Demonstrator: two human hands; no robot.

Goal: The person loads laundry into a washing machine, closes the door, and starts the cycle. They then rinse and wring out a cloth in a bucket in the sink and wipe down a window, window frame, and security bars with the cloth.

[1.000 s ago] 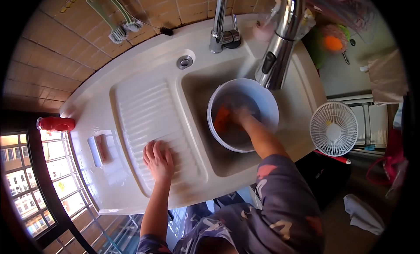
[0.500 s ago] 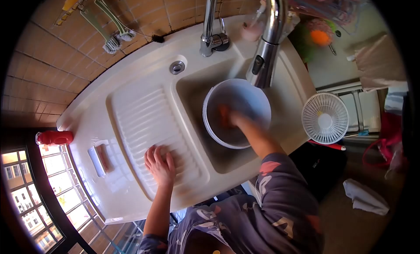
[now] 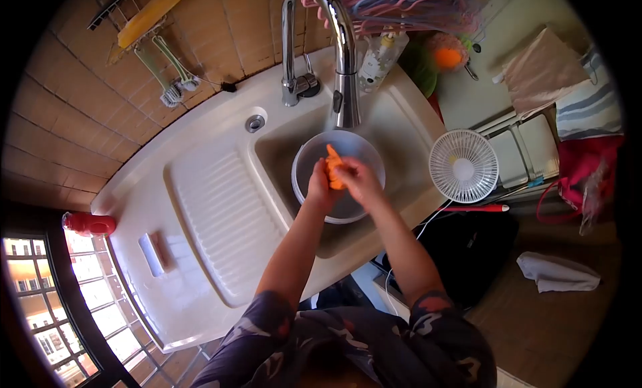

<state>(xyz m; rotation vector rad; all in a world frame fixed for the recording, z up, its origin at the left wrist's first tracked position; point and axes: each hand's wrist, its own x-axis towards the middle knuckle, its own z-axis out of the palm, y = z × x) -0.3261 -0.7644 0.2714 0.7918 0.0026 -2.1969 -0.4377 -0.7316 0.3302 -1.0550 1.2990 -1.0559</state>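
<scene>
A crumpled orange cloth [image 3: 334, 168] is bunched between both hands over the white bucket [image 3: 298, 170]. My left hand [image 3: 322, 186] closes on its left side, and my right hand [image 3: 360, 180] grips it from the right. The bucket stands in the sink basin [image 3: 271, 154], and its inside is partly hidden by my hands. Just beyond the bucket's far rim hangs the spout of the chrome faucet [image 3: 346, 97]; I cannot make out any water running from it.
Left of the basin lies a ribbed drainboard [image 3: 224, 214], with a soap bar holder [image 3: 152, 254] and a red bottle [image 3: 89, 223] farther left. A white fan [image 3: 463, 166] stands right of the sink. Brushes [image 3: 167, 73] hang on the tiled wall, and hangers [image 3: 401, 7] are bundled at the back.
My left hand has left the drainboard and joined my right hand at the bucket. The orange cloth has come up from inside the bucket into both hands. The camera view has shifted.
</scene>
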